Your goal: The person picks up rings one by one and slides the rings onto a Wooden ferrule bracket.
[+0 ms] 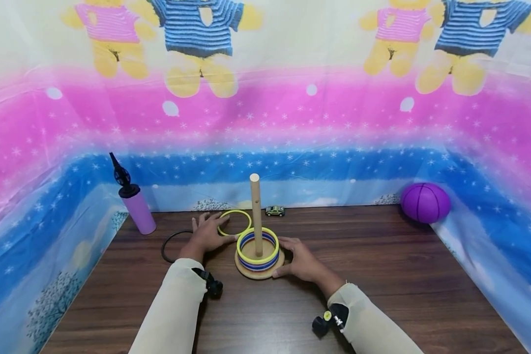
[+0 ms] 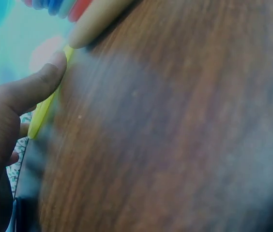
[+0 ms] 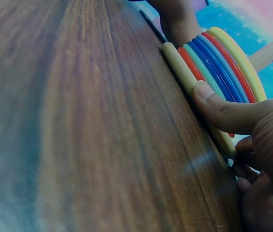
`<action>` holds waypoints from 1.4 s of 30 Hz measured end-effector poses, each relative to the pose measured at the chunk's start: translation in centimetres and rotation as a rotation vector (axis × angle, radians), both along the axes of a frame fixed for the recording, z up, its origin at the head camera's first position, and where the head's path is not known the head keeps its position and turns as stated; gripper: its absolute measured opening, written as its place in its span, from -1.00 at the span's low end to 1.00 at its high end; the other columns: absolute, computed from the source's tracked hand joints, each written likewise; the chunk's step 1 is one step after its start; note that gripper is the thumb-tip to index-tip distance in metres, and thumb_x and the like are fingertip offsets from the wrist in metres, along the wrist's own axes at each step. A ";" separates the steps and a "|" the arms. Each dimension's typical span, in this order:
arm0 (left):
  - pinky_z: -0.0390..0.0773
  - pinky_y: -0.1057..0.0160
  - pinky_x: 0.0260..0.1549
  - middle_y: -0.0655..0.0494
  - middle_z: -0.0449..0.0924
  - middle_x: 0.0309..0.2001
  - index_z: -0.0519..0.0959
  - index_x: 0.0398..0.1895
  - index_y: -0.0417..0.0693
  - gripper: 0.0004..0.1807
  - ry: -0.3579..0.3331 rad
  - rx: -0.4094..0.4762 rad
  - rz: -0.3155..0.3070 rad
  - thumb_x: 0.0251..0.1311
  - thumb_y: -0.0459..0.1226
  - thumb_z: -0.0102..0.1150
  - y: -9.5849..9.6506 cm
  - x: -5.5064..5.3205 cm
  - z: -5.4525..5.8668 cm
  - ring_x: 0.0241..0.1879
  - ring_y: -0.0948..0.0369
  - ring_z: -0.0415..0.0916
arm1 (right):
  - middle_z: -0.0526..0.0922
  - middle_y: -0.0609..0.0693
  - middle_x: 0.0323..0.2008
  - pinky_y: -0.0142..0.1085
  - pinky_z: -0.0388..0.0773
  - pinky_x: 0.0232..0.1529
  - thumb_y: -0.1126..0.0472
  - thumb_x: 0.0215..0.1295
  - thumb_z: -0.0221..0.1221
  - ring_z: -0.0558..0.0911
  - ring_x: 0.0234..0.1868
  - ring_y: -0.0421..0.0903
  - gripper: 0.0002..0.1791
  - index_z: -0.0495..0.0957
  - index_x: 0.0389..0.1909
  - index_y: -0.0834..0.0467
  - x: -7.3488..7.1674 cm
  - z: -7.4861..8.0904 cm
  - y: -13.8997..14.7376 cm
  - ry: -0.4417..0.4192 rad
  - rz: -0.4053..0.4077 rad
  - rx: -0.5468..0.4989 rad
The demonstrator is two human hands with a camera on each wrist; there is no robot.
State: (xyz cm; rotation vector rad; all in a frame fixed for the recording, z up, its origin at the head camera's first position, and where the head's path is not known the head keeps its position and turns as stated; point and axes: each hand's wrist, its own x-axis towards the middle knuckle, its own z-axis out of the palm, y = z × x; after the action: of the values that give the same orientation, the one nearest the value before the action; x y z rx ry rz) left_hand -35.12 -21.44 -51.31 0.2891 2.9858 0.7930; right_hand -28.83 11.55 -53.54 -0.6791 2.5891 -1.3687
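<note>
A ring toss stand with a round wooden base (image 1: 243,269) and an upright wooden peg (image 1: 257,216) stands mid-table. Several stacked rings in red, blue and green circle the peg, topped by a yellow ring (image 1: 240,251). My right hand (image 1: 303,262) holds the base's right edge, its thumb (image 3: 223,113) at the near side and fingers curled beyond. A second yellow ring (image 1: 250,222) lies flat behind the stand on the left. My left hand (image 1: 209,235) holds that ring at its near left, thumb (image 2: 44,79) on its rim and fingers spread along the left side.
A black ring (image 1: 162,248) lies left of my left wrist, partly hidden. A purple hand pump (image 1: 138,214) stands at the back left. A toy car (image 1: 275,211) sits behind the peg, and a purple ball (image 1: 425,203) at the back right corner. Printed cloth hangs around the table.
</note>
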 end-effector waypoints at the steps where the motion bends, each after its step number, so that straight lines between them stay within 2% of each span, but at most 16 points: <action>1: -0.47 -0.56 0.61 -0.26 0.13 0.73 0.36 0.68 -0.04 -0.06 0.000 -0.001 0.001 0.38 0.18 0.43 0.0 0.0 0.0 0.73 -0.41 -0.19 | 0.40 0.18 0.63 0.31 0.20 0.66 0.11 0.07 0.72 0.26 0.69 0.29 0.06 0.45 0.59 0.19 0.0 0.0 0.0 -0.002 0.000 0.000; 4: -0.47 -0.56 0.62 -0.24 0.15 0.73 0.37 0.68 -0.02 -0.09 -0.004 -0.019 0.011 0.41 0.19 0.40 0.0 0.1 0.0 0.73 -0.39 -0.16 | 0.40 0.17 0.63 0.31 0.20 0.66 0.10 0.06 0.72 0.27 0.68 0.28 0.06 0.45 0.60 0.18 0.0 0.0 -0.1 -0.003 -0.002 0.000; 12: -0.42 -0.57 0.62 -0.27 0.30 0.65 0.43 0.64 -0.04 -0.13 0.061 0.021 0.029 0.38 0.13 0.45 -0.2 0.3 0.0 0.69 -0.36 -0.01 | 0.41 0.17 0.63 0.32 0.19 0.65 0.11 0.07 0.72 0.27 0.68 0.28 0.06 0.45 0.60 0.18 0.0 0.1 0.1 0.015 0.003 -0.003; 17: -0.21 -0.61 0.60 -0.34 0.39 0.56 0.50 0.58 -0.09 -0.17 0.129 0.053 0.033 0.37 0.12 0.45 -0.7 0.4 0.1 0.61 -0.39 0.14 | 0.40 0.16 0.63 0.32 0.19 0.65 0.11 0.08 0.71 0.27 0.68 0.28 0.06 0.44 0.60 0.18 0.0 0.1 0.2 0.016 0.005 0.004; 26: 0.13 -0.56 0.55 -0.39 0.42 0.53 0.58 0.48 -0.18 -0.23 0.229 0.161 0.048 0.34 0.06 0.50 -1.7 0.7 0.4 0.57 -0.41 0.26 | 0.40 0.18 0.63 0.32 0.20 0.65 0.11 0.08 0.71 0.28 0.68 0.28 0.04 0.46 0.59 0.20 -0.1 0.0 0.2 0.018 0.008 0.007; 35: 0.33 -0.45 0.52 -0.34 0.47 0.52 0.58 0.48 -0.18 -0.22 0.291 0.314 0.063 0.28 -0.01 0.58 -2.2 1.3 2.0 0.59 -0.33 0.30 | 0.39 0.18 0.64 0.32 0.19 0.66 0.11 0.08 0.71 0.25 0.69 0.29 0.05 0.45 0.59 0.20 -0.1 0.0 0.2 0.004 -0.003 0.007; 39: 0.33 -0.44 0.53 -0.36 0.46 0.52 0.60 0.46 -0.20 -0.24 0.334 0.408 0.069 0.25 -0.08 0.62 -2.2 1.9 2.7 0.59 -0.31 0.32 | 0.38 0.18 0.64 0.31 0.20 0.66 0.09 0.09 0.71 0.26 0.69 0.29 0.05 0.44 0.60 0.20 -0.2 -0.1 0.1 0.004 -0.002 0.019; 42: 0.35 -0.42 0.51 -0.36 0.50 0.48 0.63 0.42 -0.23 -0.27 0.397 0.462 0.062 0.21 -0.17 0.64 -2.3 2.3 3.1 0.55 -0.30 0.37 | 0.39 0.18 0.64 0.30 0.20 0.66 0.07 0.10 0.70 0.26 0.69 0.28 0.06 0.44 0.60 0.21 -0.2 -0.2 0.0 0.005 -0.002 0.032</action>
State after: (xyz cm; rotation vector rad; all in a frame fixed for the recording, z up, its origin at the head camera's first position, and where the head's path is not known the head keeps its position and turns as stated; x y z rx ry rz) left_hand -32.86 -23.71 -48.21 0.4116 3.1281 1.6071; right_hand -29.01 11.58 -53.75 -0.6772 2.6102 -1.3251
